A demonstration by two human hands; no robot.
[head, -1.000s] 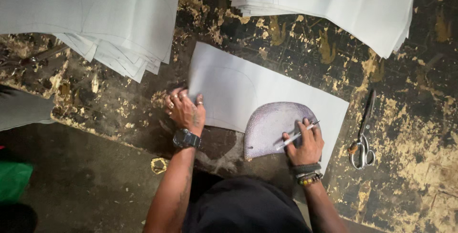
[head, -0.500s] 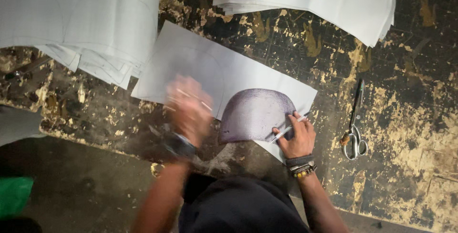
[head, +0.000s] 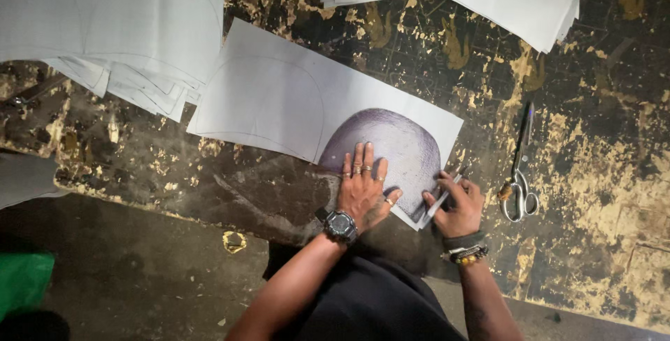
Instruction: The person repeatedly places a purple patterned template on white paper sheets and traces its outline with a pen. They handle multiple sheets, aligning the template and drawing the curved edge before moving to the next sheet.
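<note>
Purple dome-shaped template [head: 398, 147] lies on a white sheet [head: 279, 97] on the worn dark counter [head: 600, 138]. Left hand [head: 363, 187] presses flat on it, fingers spread; right hand [head: 457, 205] grips a pen [head: 440, 201] at its edge. Scissors [head: 520, 166] lie nearby.

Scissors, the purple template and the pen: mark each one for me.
scissors [head: 518, 173]: head view, on the blades' pivot area.
purple template [head: 408, 149]: head view, on its bare domed face.
pen [head: 441, 200]: head view, on the barrel in the right hand [head: 457, 208].
</note>
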